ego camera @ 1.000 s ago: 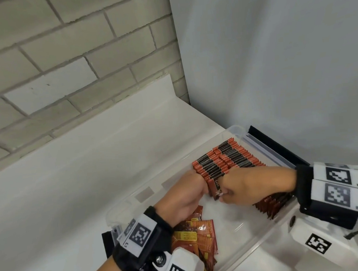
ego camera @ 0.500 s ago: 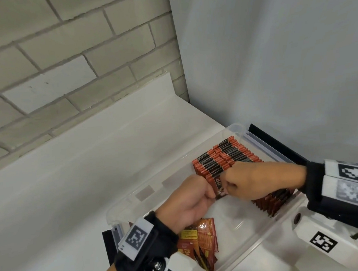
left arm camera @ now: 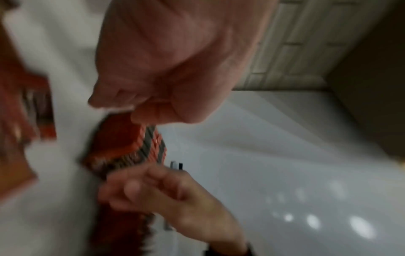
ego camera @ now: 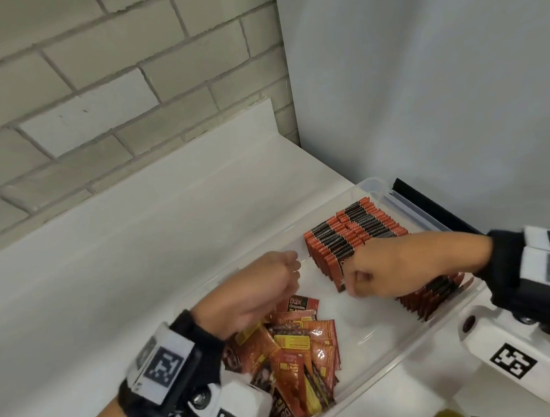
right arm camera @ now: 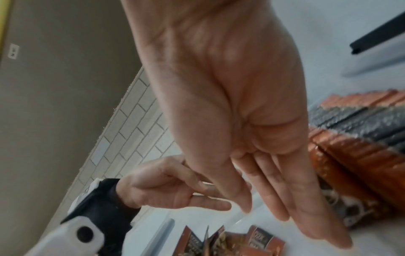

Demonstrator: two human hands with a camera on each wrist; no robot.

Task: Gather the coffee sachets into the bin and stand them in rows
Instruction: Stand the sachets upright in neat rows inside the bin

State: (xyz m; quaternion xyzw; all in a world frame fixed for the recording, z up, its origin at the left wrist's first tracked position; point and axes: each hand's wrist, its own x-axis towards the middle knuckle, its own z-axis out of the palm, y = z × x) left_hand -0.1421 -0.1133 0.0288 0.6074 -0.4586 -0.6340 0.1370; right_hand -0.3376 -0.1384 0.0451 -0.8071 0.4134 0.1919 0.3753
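A clear plastic bin holds two rows of red-and-black coffee sachets standing on edge at its far right end. A loose pile of sachets lies flat at its near left end. My right hand is at the front of the near row, and in the right wrist view its fingers are straight, against the front sachet. My left hand hovers above the pile, a short way left of the rows, loosely curled and holding nothing. The left wrist view is blurred.
The bin sits on a white counter in a corner, with a brick wall behind and a grey wall to the right. A black strip lies behind the bin's far rim. Bare bin floor shows between pile and rows.
My left hand has let go at the front of the row and drawn back to the left. The right hand has stayed at the row's front sachet.
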